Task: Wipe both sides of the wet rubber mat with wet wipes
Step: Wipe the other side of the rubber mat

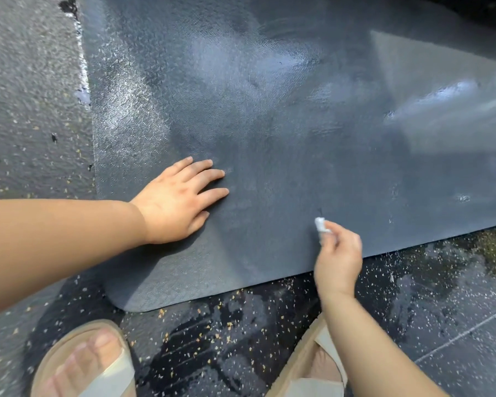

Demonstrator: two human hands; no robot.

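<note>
- Working top face of mat (pixel 298 138), flat on wet ground (pixel 241 325), near edge by feet (pixel 92 359).
- Pressing L hand (pixel 172 202) flat on mat, fingers straight, gripping nothing; use as anchor vs sliding.
- Pinching small wadded wipe (pixel 321 224) in R hand (pixel 338 259) fingertips, low over mat nr near edge.
- Prob. better to open wad out for more contact.
- Stroke in overlapping passes twd glossy wet patches farther out; flip after.

Dark textured rubber mat (pixel 284 124) flat on pavement, glistening wet, small crumpled white wipe (pixel 321 224)
</note>
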